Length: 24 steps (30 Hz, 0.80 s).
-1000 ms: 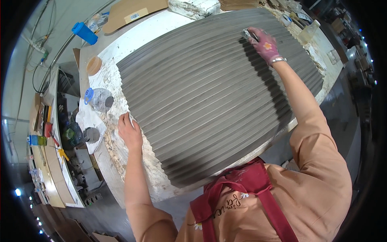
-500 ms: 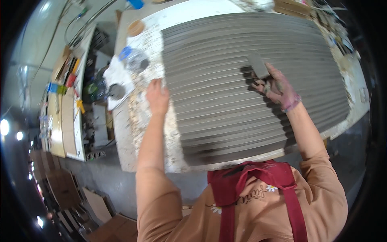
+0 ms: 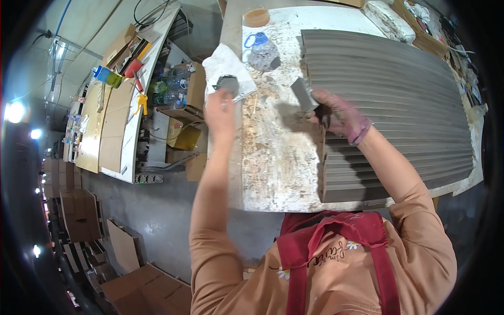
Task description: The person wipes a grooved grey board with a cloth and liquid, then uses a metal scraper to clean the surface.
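Two bare hands are working at the near-left corner of a large grey ribbed panel (image 3: 399, 100) that is lying flat on a spattered white workbench (image 3: 273, 157), and the single head view is showing both.

The right hand (image 3: 336, 113), smeared with grey and pinkish residue, is closing its fingers around the handle of a flat grey scraper blade (image 3: 303, 93); the blade is standing just off the panel's left edge, above the bare bench rather than on the ribs. The left hand (image 3: 220, 113) is reaching out toward a white cloth (image 3: 228, 68) with a dark grey lump (image 3: 227, 83) lying on it; its fingers are loosely curled and touching or nearly touching the cloth's near edge, though whether they are pinching anything cannot be told. Beyond the cloth, a clear plastic bottle with a blue cap (image 3: 261, 51) is lying on its side, and a small tan tub (image 3: 256, 17) is standing at the bench's far edge.

To do this well, the person is probably needing to keep the blade firmly gripped and level while the free hand is fetching material, so nothing is dripping onto the finished ribs. Bringing the blade back at a shallow angle along the grooves, not across them, is likely protecting their crisp lines.
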Tool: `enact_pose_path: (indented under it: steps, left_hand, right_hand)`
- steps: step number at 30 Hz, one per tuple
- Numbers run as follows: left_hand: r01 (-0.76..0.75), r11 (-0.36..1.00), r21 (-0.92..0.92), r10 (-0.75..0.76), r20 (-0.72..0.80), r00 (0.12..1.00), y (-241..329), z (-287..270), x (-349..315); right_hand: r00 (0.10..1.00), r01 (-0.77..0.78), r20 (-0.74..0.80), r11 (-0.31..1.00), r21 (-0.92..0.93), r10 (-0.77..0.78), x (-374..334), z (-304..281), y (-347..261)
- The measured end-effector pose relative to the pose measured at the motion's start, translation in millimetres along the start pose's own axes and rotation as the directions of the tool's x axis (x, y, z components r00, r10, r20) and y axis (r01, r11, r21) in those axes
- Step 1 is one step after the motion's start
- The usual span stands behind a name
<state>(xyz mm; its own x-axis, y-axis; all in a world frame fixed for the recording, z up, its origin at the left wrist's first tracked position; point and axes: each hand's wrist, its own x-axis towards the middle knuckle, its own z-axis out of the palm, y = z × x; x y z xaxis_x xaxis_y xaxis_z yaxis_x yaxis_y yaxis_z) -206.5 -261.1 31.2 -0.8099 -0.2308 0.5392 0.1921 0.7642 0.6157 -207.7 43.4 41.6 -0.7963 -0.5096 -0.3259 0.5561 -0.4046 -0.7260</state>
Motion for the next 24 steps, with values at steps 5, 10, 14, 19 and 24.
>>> enact_pose_path:
  steps: [5,10,14,19,24]
  left_hand:
    - [0.137,0.918,0.372,-0.167,0.049,0.985,-64.1,-36.4,53.3]
    - [0.069,0.925,0.375,-0.153,0.198,0.968,-64.7,-16.1,62.8]
    - [-0.037,0.949,0.313,-0.024,0.188,0.982,-61.4,-20.5,74.6]
    - [0.101,0.982,0.159,-0.130,0.186,0.974,-55.7,-36.4,90.2]
    - [0.150,0.984,0.094,-0.162,0.135,0.978,-41.3,-44.0,93.3]
  right_hand:
    - [0.992,-0.027,0.125,0.999,-0.040,0.031,48.8,84.3,21.8]
    - [0.998,0.045,0.062,0.913,-0.405,-0.022,93.4,77.3,27.7]
    - [0.998,0.045,-0.007,0.805,-0.592,-0.061,116.8,77.4,22.7]
    - [0.988,0.140,0.055,0.696,-0.704,-0.144,134.6,106.3,11.7]
    - [0.942,0.285,0.101,0.605,-0.744,-0.319,173.3,111.8,37.0]
